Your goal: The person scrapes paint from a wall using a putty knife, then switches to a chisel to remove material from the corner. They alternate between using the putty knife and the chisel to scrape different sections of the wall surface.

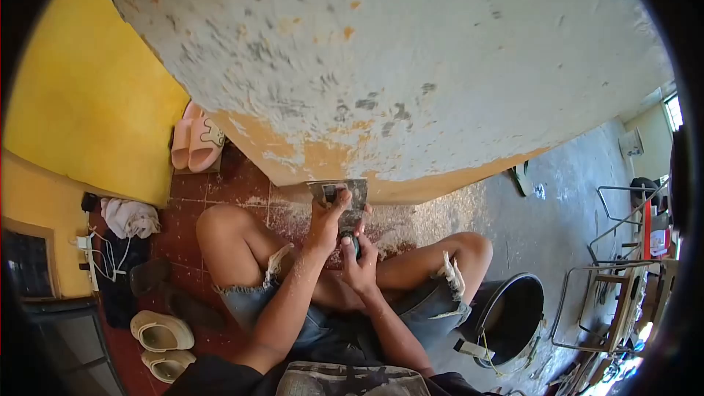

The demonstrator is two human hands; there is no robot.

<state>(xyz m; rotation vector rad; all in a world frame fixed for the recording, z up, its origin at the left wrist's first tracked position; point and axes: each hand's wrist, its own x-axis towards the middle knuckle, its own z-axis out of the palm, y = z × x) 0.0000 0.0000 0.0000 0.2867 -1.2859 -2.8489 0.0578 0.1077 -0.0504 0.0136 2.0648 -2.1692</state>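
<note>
A wide scraper [357,194] is held low against the bottom of the peeling wall [352,103], its grey blade's edge meeting the wall. My left hand [326,224] is closed on the blade, thumb laid over its face. Just below, my right hand [359,260] wraps round the dark handle, where a bit of green shows. Most of the handle is hidden by my fingers. White paint is scraped off near the wall's base, leaving orange patches [323,154]. Pale flakes [447,220] litter the floor between my knees.
A black bucket [513,315] stands by my right knee. To the left are pink slippers [202,143], beige clogs [161,334], a bundled cloth [130,218] and a white cable [110,268]. Metal-framed furniture [587,308] stands at right, and a sandal [521,180] lies beyond the wall corner.
</note>
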